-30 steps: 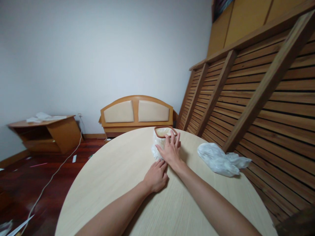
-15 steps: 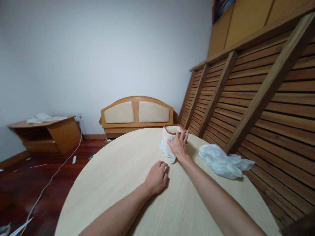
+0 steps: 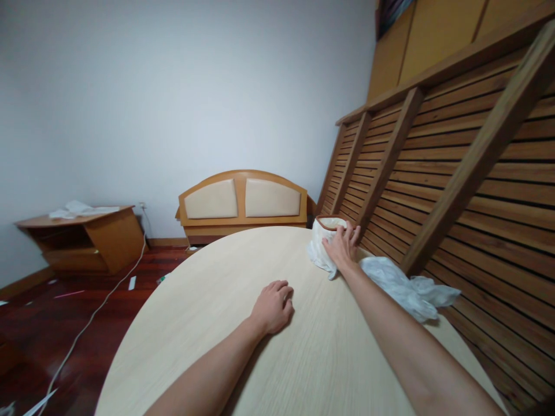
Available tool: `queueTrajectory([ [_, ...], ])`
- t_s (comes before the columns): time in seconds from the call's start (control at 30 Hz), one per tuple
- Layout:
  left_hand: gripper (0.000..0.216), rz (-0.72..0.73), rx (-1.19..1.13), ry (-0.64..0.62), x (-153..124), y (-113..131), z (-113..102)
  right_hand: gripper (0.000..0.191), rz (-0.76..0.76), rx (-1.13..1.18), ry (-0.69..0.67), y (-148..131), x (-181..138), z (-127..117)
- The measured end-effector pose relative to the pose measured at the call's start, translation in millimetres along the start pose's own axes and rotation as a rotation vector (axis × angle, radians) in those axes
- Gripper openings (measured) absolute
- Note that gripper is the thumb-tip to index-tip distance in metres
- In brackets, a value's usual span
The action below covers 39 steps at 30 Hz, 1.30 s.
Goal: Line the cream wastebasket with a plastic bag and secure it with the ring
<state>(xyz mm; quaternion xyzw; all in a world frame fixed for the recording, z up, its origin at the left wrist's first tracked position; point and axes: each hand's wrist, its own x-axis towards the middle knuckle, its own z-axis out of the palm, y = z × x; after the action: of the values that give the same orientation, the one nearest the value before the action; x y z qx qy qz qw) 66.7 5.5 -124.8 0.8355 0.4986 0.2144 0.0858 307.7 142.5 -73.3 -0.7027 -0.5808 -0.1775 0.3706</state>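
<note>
The round table [image 3: 208,306] bears a bagged container [image 3: 321,242] near wooden slats [image 3: 489,237]

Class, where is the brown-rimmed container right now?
In the head view, the brown-rimmed container is right of centre, near the far edge of the round table; the right hand touches its right side, and the white plastic bag lies nearer, further right.

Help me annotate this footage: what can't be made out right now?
Head view throughout:
Brown-rimmed container wrapped in white plastic: bare right hand covers its right side partly; near wall hides its inside bottom.
Crumpled, translucent white plastic bag: right forearm covers its lower-left edge.
Small green floor item: too small to identify.
Bare left forearm: cut off by the bottom edge.
</note>
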Motion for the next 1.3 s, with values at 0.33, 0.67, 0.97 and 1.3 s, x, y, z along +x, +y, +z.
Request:
queueTrajectory([
  [0.33,0.041,-0.005,-0.025,-0.003,1.4,-1.3,1.8,0.056,0.056,-0.069,-0.058,31.3,26.7,8.0],
  [0.67,0.041,0.000,-0.036,0.008,3.0,-2.4,0.7,0.074,-0.060,-0.115,0.013,31.0,5.3,0.4],
  [0.97,0.040,0.020,-0.013,0.012,0.5,-2.2,1.2,0.070,-0.379,0.096,-0.536,-10.7,-111.0,-25.2],
  [1.3,0.057,0.070,0.049,-0.149,-9.1,-5.7,-7.7,0.072,-0.550,0.257,-0.948,-2.4,-133.5,-64.7],
])
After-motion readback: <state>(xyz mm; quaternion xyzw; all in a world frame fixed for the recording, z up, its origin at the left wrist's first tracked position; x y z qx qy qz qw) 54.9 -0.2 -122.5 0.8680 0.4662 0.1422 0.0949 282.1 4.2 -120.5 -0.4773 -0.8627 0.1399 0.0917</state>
